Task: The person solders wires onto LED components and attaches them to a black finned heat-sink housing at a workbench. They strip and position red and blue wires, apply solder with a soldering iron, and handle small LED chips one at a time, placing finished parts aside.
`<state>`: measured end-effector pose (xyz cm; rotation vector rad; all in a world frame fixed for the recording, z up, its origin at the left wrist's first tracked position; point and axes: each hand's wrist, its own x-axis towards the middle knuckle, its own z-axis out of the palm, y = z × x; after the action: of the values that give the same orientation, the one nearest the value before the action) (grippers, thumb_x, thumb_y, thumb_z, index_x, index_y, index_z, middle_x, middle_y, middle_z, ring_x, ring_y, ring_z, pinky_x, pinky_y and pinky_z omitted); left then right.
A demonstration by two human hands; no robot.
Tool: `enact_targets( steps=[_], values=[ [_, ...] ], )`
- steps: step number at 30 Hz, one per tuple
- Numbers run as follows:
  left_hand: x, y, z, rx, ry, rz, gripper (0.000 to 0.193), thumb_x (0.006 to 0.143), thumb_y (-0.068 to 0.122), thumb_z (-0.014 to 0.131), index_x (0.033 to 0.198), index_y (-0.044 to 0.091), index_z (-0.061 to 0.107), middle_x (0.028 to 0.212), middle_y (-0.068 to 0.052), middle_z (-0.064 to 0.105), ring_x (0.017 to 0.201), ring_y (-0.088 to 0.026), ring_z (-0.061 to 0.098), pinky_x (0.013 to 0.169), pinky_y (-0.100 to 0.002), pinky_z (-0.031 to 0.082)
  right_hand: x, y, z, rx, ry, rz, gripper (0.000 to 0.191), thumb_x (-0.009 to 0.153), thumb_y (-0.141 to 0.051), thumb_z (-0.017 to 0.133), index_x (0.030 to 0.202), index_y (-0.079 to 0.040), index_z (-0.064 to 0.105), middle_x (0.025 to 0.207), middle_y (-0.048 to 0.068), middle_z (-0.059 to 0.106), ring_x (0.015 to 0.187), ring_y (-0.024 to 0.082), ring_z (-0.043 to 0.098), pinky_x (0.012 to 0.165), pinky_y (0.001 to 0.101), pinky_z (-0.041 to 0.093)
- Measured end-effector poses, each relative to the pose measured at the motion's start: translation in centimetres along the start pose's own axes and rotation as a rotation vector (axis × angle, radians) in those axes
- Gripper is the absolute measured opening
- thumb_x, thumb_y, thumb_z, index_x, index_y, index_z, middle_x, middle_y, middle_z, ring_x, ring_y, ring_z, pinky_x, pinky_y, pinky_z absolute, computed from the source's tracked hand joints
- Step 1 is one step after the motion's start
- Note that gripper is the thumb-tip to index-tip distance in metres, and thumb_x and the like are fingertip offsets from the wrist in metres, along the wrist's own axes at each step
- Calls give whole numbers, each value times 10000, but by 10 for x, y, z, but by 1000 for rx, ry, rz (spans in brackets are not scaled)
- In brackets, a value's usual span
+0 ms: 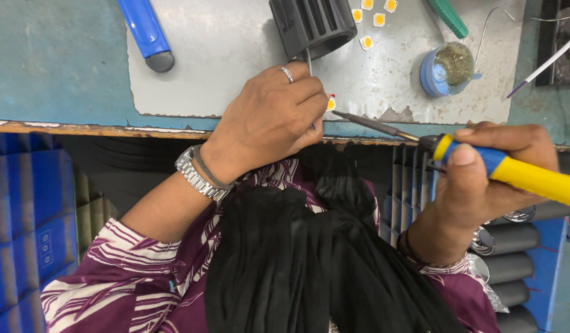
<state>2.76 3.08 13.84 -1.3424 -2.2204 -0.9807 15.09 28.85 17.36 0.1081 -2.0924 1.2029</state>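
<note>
My left hand [274,117] pinches thin tweezers [308,61] and a small square yellow-and-white chip [331,102] at the front edge of the grey mat [235,55]. A ring sits on one finger and a metal watch on the wrist. My right hand [482,179] grips a soldering iron [513,169] with a yellow and blue handle. Its dark tip [359,120] points left and ends just right of the chip. A black finned housing [312,24] stands right behind my left hand.
Several loose yellow chips [374,15] lie on the mat near the housing. A blue tin of brass wool [448,65] sits at the right, a blue-handled tool [146,34] at the left, a green handle [448,17] at the top. Black housings [507,259] are stacked below right.
</note>
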Motion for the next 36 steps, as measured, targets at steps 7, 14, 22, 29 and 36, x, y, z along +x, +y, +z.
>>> enact_targets(
  steps=[7, 14, 22, 29, 36],
  values=[
    [-1, 2, -1, 4, 8, -3, 171, 856, 90, 770, 849, 49, 603, 879, -50, 593, 889, -250, 598, 748, -385, 541, 0, -10, 2, -14, 15, 117, 437, 961, -359, 815, 990, 33, 624, 897, 83, 651, 676, 123, 572, 664, 221, 465],
    [-1, 3, -1, 6, 3, -7, 162, 846, 85, 766, 850, 47, 608, 882, -47, 599, 890, -246, 603, 729, -378, 543, 1, -15, 7, -74, -52, 85, 388, 1020, -341, 809, 978, 20, 673, 946, 73, 661, 822, 135, 631, 781, 230, 491],
    [-2, 2, -1, 15, 4, 2, 153, 830, 96, 765, 879, 47, 628, 897, -46, 605, 894, -246, 601, 732, -378, 545, -1, -14, 6, -73, -48, 76, 397, 1027, -344, 813, 977, 24, 673, 937, 79, 663, 794, 133, 606, 736, 224, 455],
    [-2, 4, -1, 12, 12, -5, 161, 847, 109, 772, 877, 53, 624, 887, -44, 599, 892, -247, 598, 726, -384, 540, -2, -5, -3, -22, 30, 49, 416, 1004, -342, 820, 1002, 39, 655, 917, 90, 659, 751, 144, 600, 703, 231, 456],
    [-1, 6, -1, 8, 4, -26, 150, 849, 83, 762, 853, 60, 614, 881, -39, 599, 899, -245, 606, 736, -385, 540, -15, 16, -11, 26, 109, 23, 425, 988, -353, 803, 1028, 38, 642, 931, 107, 652, 765, 155, 591, 721, 250, 461]
  ],
)
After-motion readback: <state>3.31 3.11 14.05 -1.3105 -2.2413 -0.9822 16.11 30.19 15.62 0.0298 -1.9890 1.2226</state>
